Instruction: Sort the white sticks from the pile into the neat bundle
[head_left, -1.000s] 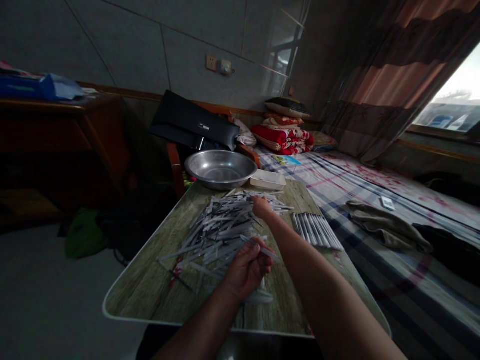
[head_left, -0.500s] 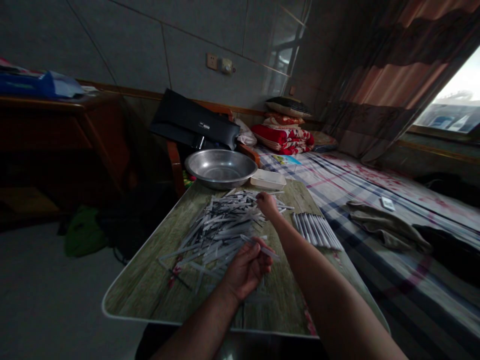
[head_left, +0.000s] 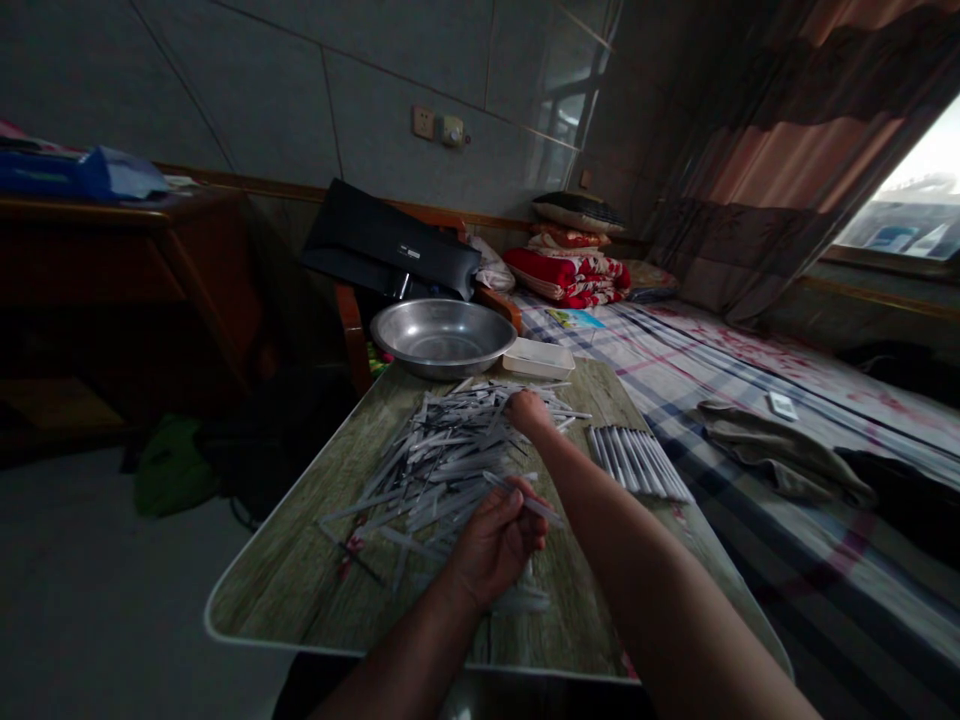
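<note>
My left hand is closed around a translucent whitish pen barrel, held tilted between thumb and fingers above the near side of the pile. Farther off, my right hand reaches into the far right part of the pile with its fingers bent together; what they grip is hidden. The loose pile of pen parts mixes pale tubes with thin dark pieces, lying in all directions. To the right, a neat row of pens with dark ends lies side by side on the wood-patterned table.
A wide metal basin and a shallow white plastic tray stand at the table's far edge. Behind them a black monitor leans on a wooden chair. A bed with a plaid sheet runs along the right side.
My right hand has shifted slightly left and deeper into the pile. My left hand keeps the pen barrel almost in place.
</note>
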